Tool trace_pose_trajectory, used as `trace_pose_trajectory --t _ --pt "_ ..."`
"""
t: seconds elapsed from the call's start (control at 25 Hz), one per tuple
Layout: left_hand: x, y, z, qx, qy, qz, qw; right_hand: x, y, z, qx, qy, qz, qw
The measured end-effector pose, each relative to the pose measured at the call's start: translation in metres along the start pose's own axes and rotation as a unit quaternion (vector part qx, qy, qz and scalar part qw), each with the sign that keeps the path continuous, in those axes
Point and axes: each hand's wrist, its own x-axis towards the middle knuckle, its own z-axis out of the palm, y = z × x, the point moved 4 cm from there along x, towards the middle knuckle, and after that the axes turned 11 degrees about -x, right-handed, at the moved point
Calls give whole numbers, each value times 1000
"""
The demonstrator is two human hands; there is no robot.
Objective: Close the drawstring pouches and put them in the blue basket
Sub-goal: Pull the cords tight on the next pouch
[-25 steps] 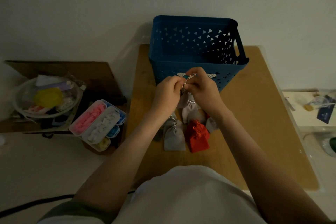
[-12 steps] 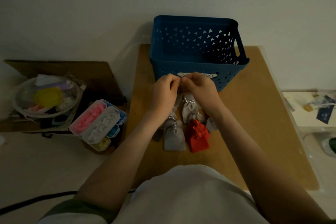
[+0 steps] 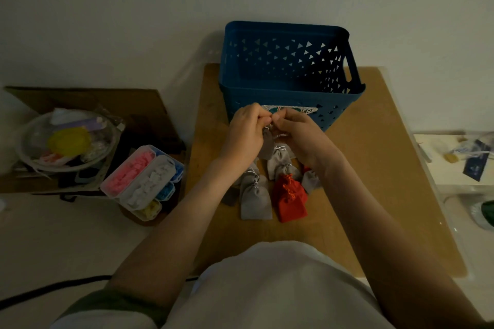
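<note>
Head view: limp grey cloth pouch [image 3: 267, 144]

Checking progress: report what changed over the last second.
The left hand and right hand dipped slightly, still pinching the top of the held gray pouch. Nothing was released. The blue basket and the other pouches stayed put.

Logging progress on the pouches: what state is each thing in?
Basket: upright, no pouch visible inside.
Held pouch: grey, hanging from both hands.
Left hand: pinches its cord.
Right hand: pinches its cord.
Front grey pouch: lies flat, neck cinched.
Red pouches: lie flat, necks cinched.
</note>
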Motion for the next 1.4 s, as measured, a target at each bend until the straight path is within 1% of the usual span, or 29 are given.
trace_pose_trajectory --t 0.08,0.16,0.2,0.28,0.32,0.4,0.48,0.56,0.6,0.64,0.72,0.8,0.92,1.0,1.12,1.24,1.32,1.4 --pt "0 0 2 10 -3 2 1000 1 -1 -3 4 0 3 1000" --pt "-2 0 2 -11 12 -33 999 0 -2 -4 -81 27 -12 996" --pt "-3 -2 2 -35 18 -71 997 0 -3 -5 -146 53 -26 988" --pt "-3 -8 5 -90 1 -172 981 -1 -3 -7 -252 112 -66 959" --pt "-2 -10 7 -123 -13 -220 968 -2 -3 -7 -280 133 -90 946" --pt "0 -10 8 -207 -39 -299 931 -4 -4 -7 -300 154 -131 932" --pt "-1 -8 9 -279 -50 -350 893 -6 -5 -8 -303 169 -159 924" --pt "-3 -6 9 -333 -57 -378 862 -9 -6 -10 -307 179 -178 918" --pt "-3 -4 10 -342 -62 -382 856 -10 -6 -10 -303 177 -181 919" --pt "-3 -4 10 -335 -63 -376 862 -10 -6 -10 -291 166 -171 927" --pt "-3 -5 9 -291 -51 -341 893 -8 -4 -10 -249 125 -110 954" --pt "-4 -7 7 -245 -29 -289 925 -7 -1 -9 -207 75 -36 975" --pt "-5 -10 7 -198 -11 -207 958 -10 1 -7 -147 27 30 988" --pt "-4 -9 5 -174 1 -174 969 -13 -4 -4 -143 37 38 988" --pt "-5 -9 3 -198 7 -162 967 -17 -6 -3 -141 60 36 988" --pt "-7 -8 3 -255 -8 -180 950 -21 -8 -6 -122 49 24 991" --pt "-8 -11 5 -295 -29 -194 935 -22 -7 -8 -126 36 20 991" --pt "-10 -14 8 -354 -54 -214 909 -23 -3 -9 -117 21 29 992"
